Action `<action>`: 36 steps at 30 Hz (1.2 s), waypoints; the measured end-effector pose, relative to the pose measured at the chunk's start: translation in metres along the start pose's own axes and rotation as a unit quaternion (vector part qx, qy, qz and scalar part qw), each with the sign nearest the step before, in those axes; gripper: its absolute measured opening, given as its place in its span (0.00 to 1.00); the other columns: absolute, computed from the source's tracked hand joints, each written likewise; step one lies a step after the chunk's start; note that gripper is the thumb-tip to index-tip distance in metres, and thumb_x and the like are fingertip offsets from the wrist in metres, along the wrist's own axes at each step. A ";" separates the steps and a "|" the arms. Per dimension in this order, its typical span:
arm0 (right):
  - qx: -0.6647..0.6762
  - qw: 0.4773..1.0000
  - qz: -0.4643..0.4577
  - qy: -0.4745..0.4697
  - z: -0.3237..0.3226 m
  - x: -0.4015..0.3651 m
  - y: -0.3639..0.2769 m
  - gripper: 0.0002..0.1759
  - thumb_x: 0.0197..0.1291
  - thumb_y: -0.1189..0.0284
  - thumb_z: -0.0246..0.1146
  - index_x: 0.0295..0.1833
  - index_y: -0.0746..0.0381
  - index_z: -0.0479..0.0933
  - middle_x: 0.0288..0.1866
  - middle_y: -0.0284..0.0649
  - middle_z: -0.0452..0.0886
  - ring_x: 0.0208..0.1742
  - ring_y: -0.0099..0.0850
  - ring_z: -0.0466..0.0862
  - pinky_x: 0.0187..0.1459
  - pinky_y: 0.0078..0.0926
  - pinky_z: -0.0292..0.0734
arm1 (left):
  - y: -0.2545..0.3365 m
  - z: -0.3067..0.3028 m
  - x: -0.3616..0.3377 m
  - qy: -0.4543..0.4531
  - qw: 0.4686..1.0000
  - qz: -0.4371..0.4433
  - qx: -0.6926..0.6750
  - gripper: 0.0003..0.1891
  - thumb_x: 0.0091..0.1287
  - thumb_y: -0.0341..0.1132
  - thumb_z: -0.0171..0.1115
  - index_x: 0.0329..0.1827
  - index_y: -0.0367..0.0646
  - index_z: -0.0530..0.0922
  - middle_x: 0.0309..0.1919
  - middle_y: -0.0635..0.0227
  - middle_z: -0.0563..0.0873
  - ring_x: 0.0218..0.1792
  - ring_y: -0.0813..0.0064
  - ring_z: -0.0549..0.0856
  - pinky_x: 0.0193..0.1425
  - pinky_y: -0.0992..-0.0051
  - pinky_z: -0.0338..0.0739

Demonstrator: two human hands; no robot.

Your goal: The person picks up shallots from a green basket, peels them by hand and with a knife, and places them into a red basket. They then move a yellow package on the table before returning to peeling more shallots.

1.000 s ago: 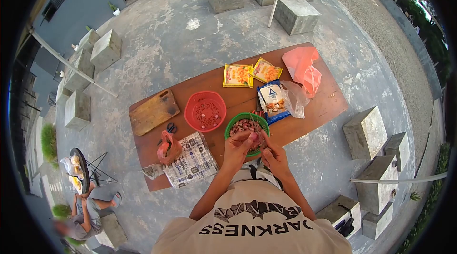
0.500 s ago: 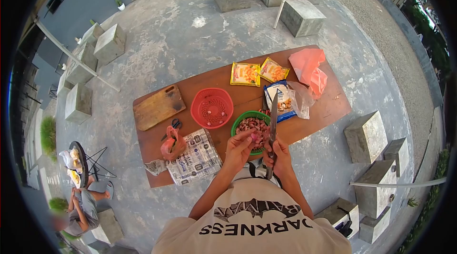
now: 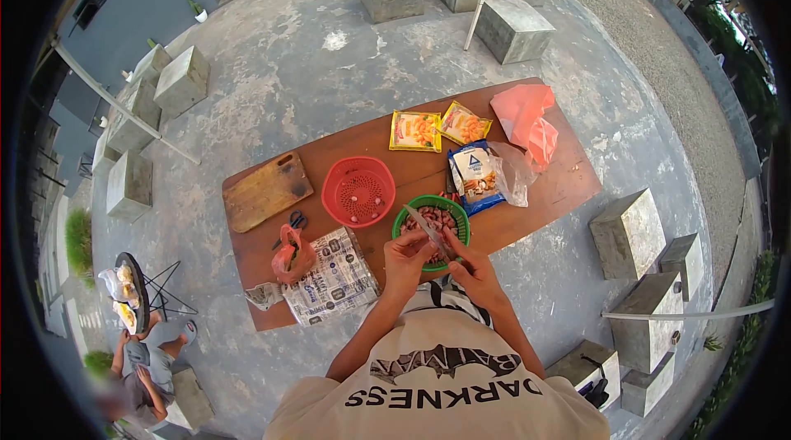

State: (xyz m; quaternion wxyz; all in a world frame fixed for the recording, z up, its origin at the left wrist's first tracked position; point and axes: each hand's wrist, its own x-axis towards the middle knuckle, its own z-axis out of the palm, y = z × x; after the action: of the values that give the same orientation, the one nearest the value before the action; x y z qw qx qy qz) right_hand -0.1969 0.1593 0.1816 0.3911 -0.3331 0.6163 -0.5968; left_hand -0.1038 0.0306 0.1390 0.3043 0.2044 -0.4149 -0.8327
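Observation:
A green basket heaped with small reddish shallots sits at the near edge of the table. Over its near side, my right hand is closed around a knife, whose blade slants up and left across the basket. My left hand is pinched beside the blade on what looks like a shallot, mostly hidden by fingers and knife. To the left stands a red basket with several small pale pieces at its bottom.
On the brown table lie a wooden cutting board, scissors, a red plastic bag, newspaper, yellow packets, a blue-and-white packet and a pink bag. Another person sits at far left.
The knife has swung from upright to slanting left, down over the green basket. My right hand has turned with it, and my left hand has shifted slightly lower and left.

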 end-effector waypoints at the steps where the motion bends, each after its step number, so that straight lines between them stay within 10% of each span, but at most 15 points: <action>1: -0.030 1.000 0.002 -0.002 -0.001 0.000 -0.006 0.30 0.65 0.76 0.56 0.72 0.65 0.59 0.65 0.42 0.73 0.56 0.24 0.73 0.56 0.20 0.68 | -0.002 0.000 0.001 -0.002 1.000 0.000 -0.007 0.11 0.60 0.17 0.61 0.46 0.30 0.81 0.40 0.59 0.86 0.40 0.73 0.86 0.48 0.75 0.82; 12: -0.192 0.978 -0.078 -0.011 -0.012 0.001 -0.004 0.26 0.63 0.76 0.58 0.67 0.67 0.66 0.55 0.45 0.80 0.51 0.31 0.79 0.54 0.26 0.72 | 0.047 0.013 -0.002 -0.065 0.945 0.073 0.311 0.07 0.55 0.15 0.65 0.36 0.30 0.84 0.39 0.62 0.84 0.39 0.76 0.85 0.46 0.78 0.81; 15: -0.099 0.980 -0.172 0.025 -0.010 0.003 0.017 0.28 0.66 0.73 0.56 0.70 0.65 0.63 0.41 0.39 0.79 0.35 0.27 0.78 0.38 0.23 0.75 | 0.032 0.009 0.002 -0.090 0.978 0.073 0.171 0.08 0.55 0.15 0.66 0.38 0.30 0.84 0.41 0.61 0.83 0.41 0.74 0.85 0.47 0.77 0.81; 17: 0.268 0.962 0.050 0.015 -0.009 -0.002 0.022 0.29 0.68 0.72 0.53 0.74 0.61 0.58 0.30 0.30 0.69 0.25 0.18 0.67 0.25 0.16 0.65 | 0.028 0.016 0.004 -0.093 0.988 0.065 0.102 0.12 0.53 0.15 0.68 0.42 0.30 0.83 0.41 0.56 0.83 0.40 0.71 0.86 0.46 0.74 0.84; 20: 0.192 0.981 0.015 0.033 -0.009 0.000 0.009 0.31 0.69 0.71 0.52 0.76 0.58 0.54 0.26 0.26 0.62 0.22 0.14 0.61 0.22 0.11 0.55 | 0.031 0.024 0.003 -0.101 0.984 0.081 0.120 0.15 0.54 0.15 0.67 0.46 0.30 0.81 0.41 0.56 0.84 0.41 0.71 0.86 0.47 0.74 0.84; 36: -0.098 0.992 -0.074 0.010 -0.012 -0.004 -0.009 0.30 0.60 0.76 0.60 0.68 0.67 0.64 0.52 0.50 0.80 0.47 0.32 0.79 0.52 0.26 0.71 | 0.051 0.024 0.001 -0.073 0.926 0.156 0.337 0.13 0.52 0.21 0.67 0.43 0.35 0.82 0.37 0.61 0.87 0.39 0.76 0.87 0.45 0.76 0.79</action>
State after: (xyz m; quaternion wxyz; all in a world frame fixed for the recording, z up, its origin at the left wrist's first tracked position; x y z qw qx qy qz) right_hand -0.2065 0.1682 0.1903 0.3051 -0.4087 0.6493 -0.5642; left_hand -0.1014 0.0195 0.1943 0.3128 0.1658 -0.7187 -0.5985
